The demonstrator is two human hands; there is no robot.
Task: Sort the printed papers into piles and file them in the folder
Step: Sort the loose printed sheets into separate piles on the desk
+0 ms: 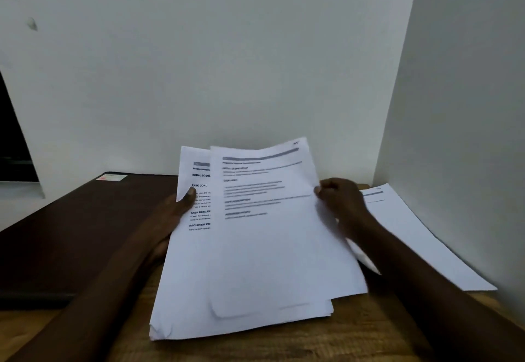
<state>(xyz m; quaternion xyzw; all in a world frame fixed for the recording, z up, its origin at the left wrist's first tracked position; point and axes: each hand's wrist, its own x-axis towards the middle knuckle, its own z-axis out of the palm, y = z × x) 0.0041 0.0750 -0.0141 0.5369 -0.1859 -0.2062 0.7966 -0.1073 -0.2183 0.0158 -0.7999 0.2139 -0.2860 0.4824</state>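
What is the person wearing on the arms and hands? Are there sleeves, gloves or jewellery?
Nothing visible. The left hand and right hand are bare: no gloves, no ring that shows. The left forearm and right forearm show no sleeve, watch or bracelet up to the picture's edge.

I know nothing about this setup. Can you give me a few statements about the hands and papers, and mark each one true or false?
1. The left hand holds the stack of papers, thumb on top. True.
2. The right hand lies flat on the wooden table. False: it pinches the right edge of the top sheet.
3. A dark folder lies flat to the left of the stack. True.
4. The sheets are blank. False: they carry printed text.
5. All the paper is in the person's hands. False: a single sheet lies on the table to the right.
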